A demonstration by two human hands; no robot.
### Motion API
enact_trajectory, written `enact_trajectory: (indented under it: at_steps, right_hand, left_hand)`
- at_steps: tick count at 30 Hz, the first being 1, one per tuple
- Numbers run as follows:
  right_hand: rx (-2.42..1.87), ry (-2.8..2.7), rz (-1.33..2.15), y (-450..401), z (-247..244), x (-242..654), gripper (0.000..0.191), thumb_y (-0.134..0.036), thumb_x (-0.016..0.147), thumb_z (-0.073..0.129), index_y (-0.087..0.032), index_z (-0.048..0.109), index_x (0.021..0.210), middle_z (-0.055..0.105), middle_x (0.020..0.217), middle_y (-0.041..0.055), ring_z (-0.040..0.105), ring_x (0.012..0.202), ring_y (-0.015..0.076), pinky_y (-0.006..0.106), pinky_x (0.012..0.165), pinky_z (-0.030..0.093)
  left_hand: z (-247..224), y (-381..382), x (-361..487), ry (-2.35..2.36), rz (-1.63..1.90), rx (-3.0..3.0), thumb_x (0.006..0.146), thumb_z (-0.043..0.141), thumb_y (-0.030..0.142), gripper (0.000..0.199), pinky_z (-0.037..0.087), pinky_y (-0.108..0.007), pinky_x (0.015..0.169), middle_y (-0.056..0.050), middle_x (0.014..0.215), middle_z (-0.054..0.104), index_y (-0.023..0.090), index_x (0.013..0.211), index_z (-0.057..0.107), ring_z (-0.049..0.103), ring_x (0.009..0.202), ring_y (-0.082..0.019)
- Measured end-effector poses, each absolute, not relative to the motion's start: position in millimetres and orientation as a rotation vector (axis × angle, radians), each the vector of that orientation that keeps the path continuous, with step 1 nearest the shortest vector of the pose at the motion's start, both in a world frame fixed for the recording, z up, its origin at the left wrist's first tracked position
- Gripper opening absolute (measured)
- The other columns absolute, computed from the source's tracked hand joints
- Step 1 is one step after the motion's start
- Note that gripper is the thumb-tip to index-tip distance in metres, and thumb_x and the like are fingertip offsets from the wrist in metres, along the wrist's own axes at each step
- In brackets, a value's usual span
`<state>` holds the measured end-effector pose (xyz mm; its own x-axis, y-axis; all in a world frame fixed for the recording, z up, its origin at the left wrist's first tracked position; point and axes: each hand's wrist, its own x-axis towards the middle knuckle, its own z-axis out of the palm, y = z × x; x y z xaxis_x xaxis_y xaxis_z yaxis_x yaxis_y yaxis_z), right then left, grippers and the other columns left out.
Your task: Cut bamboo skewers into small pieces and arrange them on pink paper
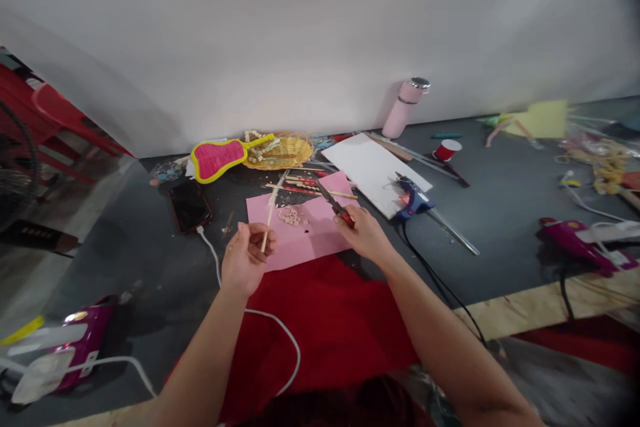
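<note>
Pinched in my left hand (249,255) is a thin pale wooden stick (271,215), pointing up and away over the pink paper (287,250). The fingers of my right hand (367,235) are closed around the red and black handle of a knife (329,197). Its dark blade points forward and left, apart from the stick. On the paper between my hands lies a small heap of pale shavings (291,215). Just beyond are several red and pale chopsticks (300,188), lying crosswise.
A yellow-edged pink paddle (220,159) leans on a woven basket (285,152) at the back. A phone (190,205) with a white cable lies left. To the right are a white board (367,163), blue glue gun (413,200), red thread spool (447,150) and pink bottle (404,107).
</note>
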<state>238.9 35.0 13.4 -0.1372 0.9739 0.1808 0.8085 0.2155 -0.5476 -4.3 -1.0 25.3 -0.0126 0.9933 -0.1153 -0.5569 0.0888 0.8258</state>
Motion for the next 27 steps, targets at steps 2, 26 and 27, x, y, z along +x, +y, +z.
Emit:
enact_trajectory:
  at_steps: [2,26,27]
  right_hand:
    - [-1.631,-2.051,0.319,40,4,243,0.016,-0.029,0.084,0.046,-0.018,0.055,0.077,0.061,0.085,0.0069,0.054,0.083,0.0204,0.033,0.078,0.038]
    - [-1.477,-2.337,0.004,32,4,209,0.025,-0.024,0.090,0.046,-0.026,0.062,0.110,0.062,0.109,0.0064,0.047,0.105,0.0246,0.038,0.084,0.037]
    - [-1.496,-2.367,-0.007,31,3,204,0.026,-0.023,0.090,0.047,-0.027,0.061,0.112,0.061,0.110,0.0061,0.046,0.105,0.0253,0.039,0.083,0.036]
  left_hand:
    - [24,0,-5,0.863,1.379,0.666,0.074,0.065,0.048,0.032,0.047,-0.020,0.053,-0.002,0.067,0.066,0.017,0.075,0.062,0.058,0.056,-0.009]
    - [8,4,0,0.962,1.002,0.692,0.071,0.066,0.016,0.024,0.037,-0.017,0.049,-0.008,0.106,0.059,0.015,0.093,0.056,0.052,0.059,-0.004]
    - [8,4,0,0.971,1.001,0.688,0.071,0.066,0.016,0.024,0.036,-0.017,0.048,-0.008,0.103,0.059,0.015,0.093,0.056,0.051,0.059,-0.004]
